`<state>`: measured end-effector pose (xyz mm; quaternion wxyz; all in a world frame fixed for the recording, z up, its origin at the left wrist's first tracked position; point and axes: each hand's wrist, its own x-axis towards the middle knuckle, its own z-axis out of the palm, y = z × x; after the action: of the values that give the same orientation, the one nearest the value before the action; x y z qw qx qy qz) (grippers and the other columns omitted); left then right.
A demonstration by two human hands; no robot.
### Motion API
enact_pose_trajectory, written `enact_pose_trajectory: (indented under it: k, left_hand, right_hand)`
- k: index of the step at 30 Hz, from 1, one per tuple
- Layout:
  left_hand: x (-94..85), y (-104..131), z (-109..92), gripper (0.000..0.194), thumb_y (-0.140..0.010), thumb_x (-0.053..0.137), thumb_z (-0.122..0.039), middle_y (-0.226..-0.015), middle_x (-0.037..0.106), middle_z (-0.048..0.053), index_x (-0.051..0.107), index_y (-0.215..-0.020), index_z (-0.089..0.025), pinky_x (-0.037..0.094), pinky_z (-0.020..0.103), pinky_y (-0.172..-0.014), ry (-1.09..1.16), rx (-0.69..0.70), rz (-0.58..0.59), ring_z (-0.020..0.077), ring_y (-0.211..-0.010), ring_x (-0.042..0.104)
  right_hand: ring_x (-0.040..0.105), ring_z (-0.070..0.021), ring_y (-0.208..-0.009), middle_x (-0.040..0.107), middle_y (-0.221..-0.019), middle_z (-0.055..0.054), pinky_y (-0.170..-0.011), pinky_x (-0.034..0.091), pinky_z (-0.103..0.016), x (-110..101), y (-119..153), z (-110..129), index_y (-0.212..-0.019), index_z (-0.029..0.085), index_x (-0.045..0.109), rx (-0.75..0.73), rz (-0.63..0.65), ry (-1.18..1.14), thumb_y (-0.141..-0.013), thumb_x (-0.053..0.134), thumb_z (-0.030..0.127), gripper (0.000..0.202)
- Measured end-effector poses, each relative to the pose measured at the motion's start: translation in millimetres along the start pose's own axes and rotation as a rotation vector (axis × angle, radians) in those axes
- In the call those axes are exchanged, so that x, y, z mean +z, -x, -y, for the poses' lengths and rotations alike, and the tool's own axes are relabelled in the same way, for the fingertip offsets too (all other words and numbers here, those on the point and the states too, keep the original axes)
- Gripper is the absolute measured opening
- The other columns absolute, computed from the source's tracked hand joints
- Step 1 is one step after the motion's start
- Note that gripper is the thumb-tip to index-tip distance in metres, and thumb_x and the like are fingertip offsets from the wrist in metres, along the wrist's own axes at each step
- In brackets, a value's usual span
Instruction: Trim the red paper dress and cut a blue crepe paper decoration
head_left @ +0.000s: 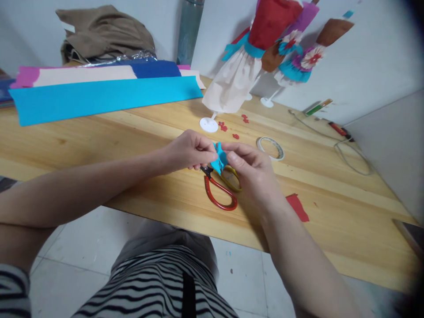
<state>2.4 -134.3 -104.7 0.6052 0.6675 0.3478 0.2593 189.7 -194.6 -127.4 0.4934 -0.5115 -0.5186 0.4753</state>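
Between my two hands is a small piece of turquoise crepe paper [218, 160] with cut, pointed edges. My left hand [190, 152] pinches its left side, with the fingers curled in. On its right side, the thumb and fingertips of my right hand [253, 170] are closed on the same piece. Below the paper, on the table, lie scissors with a red handle [221, 198], their blades partly hidden by my left hand. A yellow ring, perhaps a tape roll [233, 180], sits beside them, partly covered by the paper and my right hand.
Turquoise crepe paper [106, 99] lies at the back left, before other coloured sheets. Paper dresses on white stands, one with a pale skirt [228, 86], rise behind my hands. Small red cutouts [223, 127], a white tape ring [276, 148], a red scrap [297, 207] and a cable [347, 161] lie about.
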Motion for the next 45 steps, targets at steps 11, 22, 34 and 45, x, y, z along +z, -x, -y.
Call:
enact_pose_trajectory:
  k: [11,22,34,45]
  left_hand:
    - [-2.0,-2,3,0.026,-0.079,0.064,-0.003,-0.049,0.055,-0.004,0.061,-0.054,-0.013,0.037,0.014,-0.044,-0.037,0.061,0.035,0.0044,-0.044,0.048]
    - [-4.2,-4,-1,0.032,-0.086,0.061,-0.003,-0.047,0.052,-0.005,0.056,-0.056,-0.014,0.036,0.015,-0.044,0.142,0.085,-0.339,0.0039,-0.043,0.045]
    - [-21.6,-13,13,0.029,-0.088,0.061,-0.015,-0.052,0.052,-0.006,0.056,-0.06,-0.017,0.039,0.018,-0.052,0.156,0.116,-0.473,0.0054,-0.049,0.047]
    - [-33.2,-21,18,0.034,-0.09,0.06,-0.012,-0.05,0.051,-0.006,0.053,-0.058,-0.018,0.035,0.018,-0.049,0.253,0.072,-0.617,0.0056,-0.047,0.044]
  right_hand:
    - [0.056,-0.0151,-0.06,0.065,-0.07,0.0,-0.059,0.047,-0.031,-3,-6,2,-0.08,0.024,0.069,-0.012,-0.038,0.083,-0.077,0.084,0.045,0.026]
    - [0.067,-0.0209,-0.073,0.074,-0.092,-0.007,-0.067,0.05,-0.033,0,11,21,-0.11,0.018,0.075,-0.12,0.37,1.108,-0.083,0.066,0.01,0.03]
    - [0.074,-0.0301,-0.086,0.071,-0.11,-0.013,-0.074,0.059,-0.042,-9,14,13,-0.125,0.019,0.067,-0.025,0.357,1.269,-0.086,0.071,0.02,0.039]
    - [0.066,-0.0235,-0.066,0.07,-0.085,-0.003,-0.064,0.056,-0.037,-28,21,7,-0.107,0.029,0.065,-0.069,0.191,0.745,-0.085,0.07,0.024,0.023]
